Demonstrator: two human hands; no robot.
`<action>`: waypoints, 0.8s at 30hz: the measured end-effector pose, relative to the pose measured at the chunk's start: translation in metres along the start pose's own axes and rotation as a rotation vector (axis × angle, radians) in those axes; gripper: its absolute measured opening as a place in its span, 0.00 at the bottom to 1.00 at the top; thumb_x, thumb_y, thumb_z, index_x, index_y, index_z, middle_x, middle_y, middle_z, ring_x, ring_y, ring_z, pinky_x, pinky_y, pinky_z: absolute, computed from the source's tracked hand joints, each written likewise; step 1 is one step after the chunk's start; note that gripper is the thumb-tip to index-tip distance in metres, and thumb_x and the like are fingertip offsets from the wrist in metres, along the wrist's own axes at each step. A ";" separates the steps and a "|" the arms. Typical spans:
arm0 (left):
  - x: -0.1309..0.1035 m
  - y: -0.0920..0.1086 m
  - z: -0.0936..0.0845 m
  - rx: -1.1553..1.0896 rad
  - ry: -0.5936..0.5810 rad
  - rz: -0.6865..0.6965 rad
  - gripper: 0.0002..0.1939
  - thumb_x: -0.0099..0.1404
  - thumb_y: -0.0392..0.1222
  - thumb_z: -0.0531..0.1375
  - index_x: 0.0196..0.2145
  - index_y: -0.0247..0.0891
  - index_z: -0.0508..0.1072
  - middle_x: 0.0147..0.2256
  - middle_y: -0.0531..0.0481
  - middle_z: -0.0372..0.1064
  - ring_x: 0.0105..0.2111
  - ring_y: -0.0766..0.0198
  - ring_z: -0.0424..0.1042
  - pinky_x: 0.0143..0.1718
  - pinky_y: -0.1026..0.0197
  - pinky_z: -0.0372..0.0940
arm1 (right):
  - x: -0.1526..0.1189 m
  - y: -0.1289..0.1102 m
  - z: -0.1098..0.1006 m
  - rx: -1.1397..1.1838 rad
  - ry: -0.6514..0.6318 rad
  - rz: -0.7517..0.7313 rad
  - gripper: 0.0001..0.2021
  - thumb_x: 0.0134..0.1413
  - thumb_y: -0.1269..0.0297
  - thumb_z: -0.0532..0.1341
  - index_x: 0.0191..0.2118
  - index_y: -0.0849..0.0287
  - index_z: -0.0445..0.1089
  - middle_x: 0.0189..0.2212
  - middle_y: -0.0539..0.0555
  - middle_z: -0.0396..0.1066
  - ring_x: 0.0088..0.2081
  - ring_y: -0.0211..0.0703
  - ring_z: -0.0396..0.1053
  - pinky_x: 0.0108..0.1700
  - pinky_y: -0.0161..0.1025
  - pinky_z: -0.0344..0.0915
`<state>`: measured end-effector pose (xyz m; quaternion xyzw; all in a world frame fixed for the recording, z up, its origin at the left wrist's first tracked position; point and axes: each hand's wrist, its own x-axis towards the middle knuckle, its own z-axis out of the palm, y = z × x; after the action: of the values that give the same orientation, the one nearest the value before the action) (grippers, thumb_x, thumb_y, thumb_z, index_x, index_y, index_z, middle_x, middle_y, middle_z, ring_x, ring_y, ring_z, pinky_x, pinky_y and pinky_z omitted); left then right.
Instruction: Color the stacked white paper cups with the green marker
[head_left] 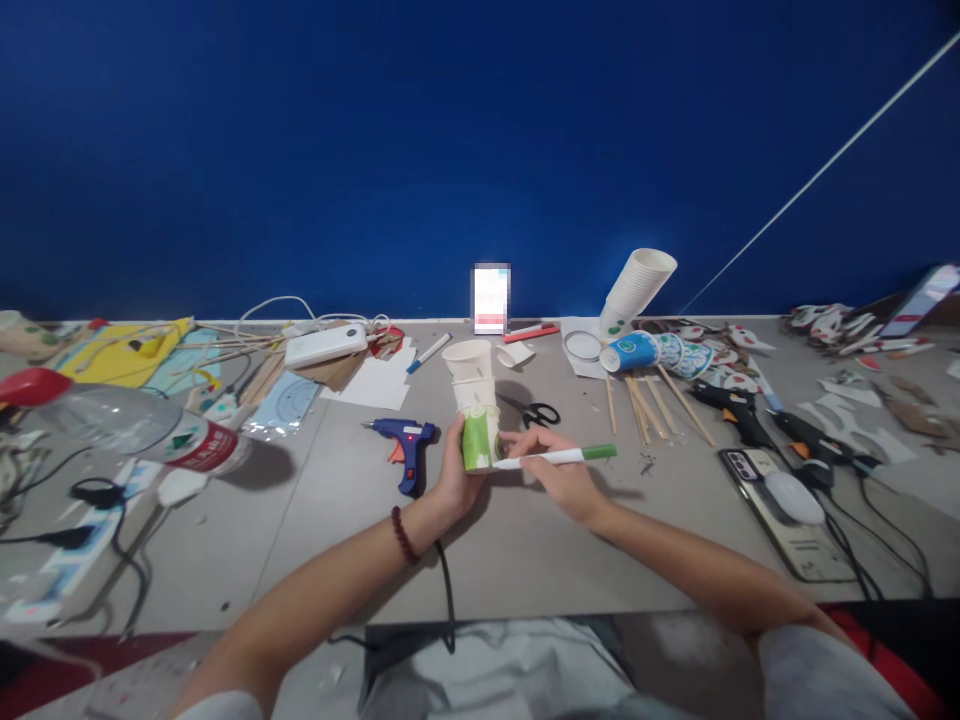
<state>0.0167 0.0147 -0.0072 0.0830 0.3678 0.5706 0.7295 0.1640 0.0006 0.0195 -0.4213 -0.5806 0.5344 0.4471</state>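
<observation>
Cup (pixel 480 442) is gripped by left hand (pixel 453 474); marker (pixel 562 457) is pinched by right hand (pixel 555 474) near cup's lower edge; glue gun (pixel 407 450) is narrowly cleared.

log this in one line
left hand: holds green-patterned paper cup; right hand: holds green-ended marker, tip at cup; blue glue gun: on table

Your left forearm (pixel 330 592) slants in from the near left — your left hand (pixel 454 472) is curled in a grip. Your right forearm (pixel 690 560) slants from the near right; your right hand (pixel 559 470) pinches just beside it, though fingertip detail looks too soft to read.
</observation>
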 end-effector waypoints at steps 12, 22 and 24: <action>0.001 -0.002 -0.002 0.009 0.015 0.007 0.19 0.57 0.56 0.62 0.35 0.35 0.75 0.27 0.51 0.74 0.25 0.64 0.70 0.26 0.63 0.62 | 0.001 0.003 0.001 0.010 0.039 0.009 0.01 0.49 0.66 0.61 0.29 0.55 0.70 0.33 0.53 0.79 0.51 0.55 0.76 0.49 0.48 0.70; 0.002 -0.002 -0.002 -0.010 0.012 0.008 0.18 0.57 0.56 0.62 0.33 0.36 0.75 0.26 0.51 0.74 0.24 0.63 0.71 0.27 0.63 0.64 | 0.001 0.001 0.000 0.042 0.001 0.010 0.03 0.47 0.68 0.61 0.26 0.55 0.71 0.27 0.52 0.76 0.52 0.57 0.75 0.53 0.50 0.68; 0.001 -0.002 -0.002 -0.002 0.029 0.002 0.18 0.57 0.56 0.62 0.33 0.36 0.75 0.26 0.51 0.73 0.24 0.64 0.70 0.25 0.64 0.62 | 0.001 0.001 0.001 0.036 0.028 0.007 0.02 0.48 0.67 0.62 0.27 0.54 0.71 0.28 0.51 0.76 0.50 0.56 0.76 0.51 0.48 0.69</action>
<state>0.0170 0.0147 -0.0096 0.0742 0.3776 0.5727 0.7238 0.1629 0.0017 0.0188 -0.4225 -0.5629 0.5404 0.4611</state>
